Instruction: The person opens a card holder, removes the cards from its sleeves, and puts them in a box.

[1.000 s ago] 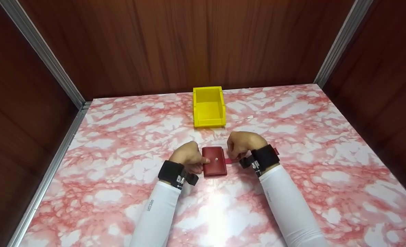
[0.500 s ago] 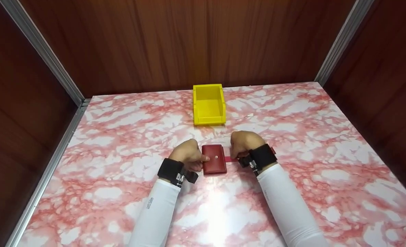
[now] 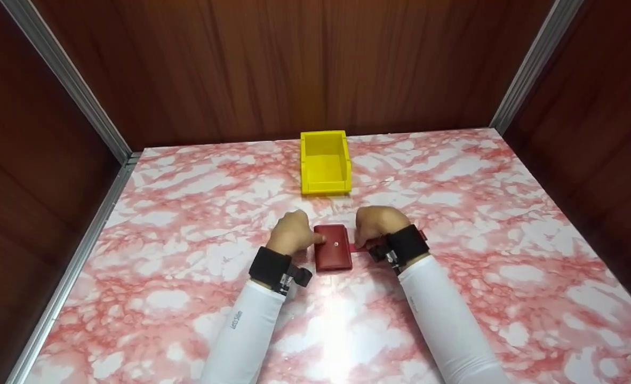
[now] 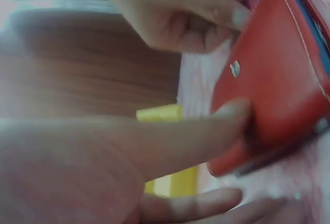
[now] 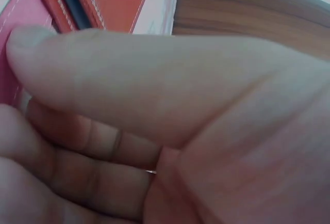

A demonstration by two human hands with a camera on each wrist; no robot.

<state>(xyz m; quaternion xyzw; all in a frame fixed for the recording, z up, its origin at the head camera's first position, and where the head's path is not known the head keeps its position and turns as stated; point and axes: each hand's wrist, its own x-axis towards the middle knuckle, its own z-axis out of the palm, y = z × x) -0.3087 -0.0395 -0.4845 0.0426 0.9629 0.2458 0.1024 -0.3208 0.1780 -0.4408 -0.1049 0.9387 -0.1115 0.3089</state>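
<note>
A red leather wallet (image 3: 333, 248) with a small metal snap lies on the marbled table, between the two hands. My left hand (image 3: 292, 233) is at its left side. In the left wrist view, its thumb (image 4: 232, 115) presses the wallet's front face, while the other fingers stretch out beside the edge, apart from the thumb. My right hand (image 3: 377, 224) pinches the pink strap (image 5: 31, 7) that sticks out from the wallet's right side, thumb on top and fingers curled underneath. A dark blue layer shows between the wallet's red leather parts in both wrist views.
A yellow open-fronted bin (image 3: 324, 162) stands behind the wallet, near the back of the table. Brown wood-grain panels (image 3: 272, 69) with metal corner posts (image 3: 534, 69) enclose the table at the back and both sides.
My left hand has shifted slightly forward, its thumb moving up along the wallet and its fingers loosening from the edge. The right hand stays at the strap, shifting only slightly.
</note>
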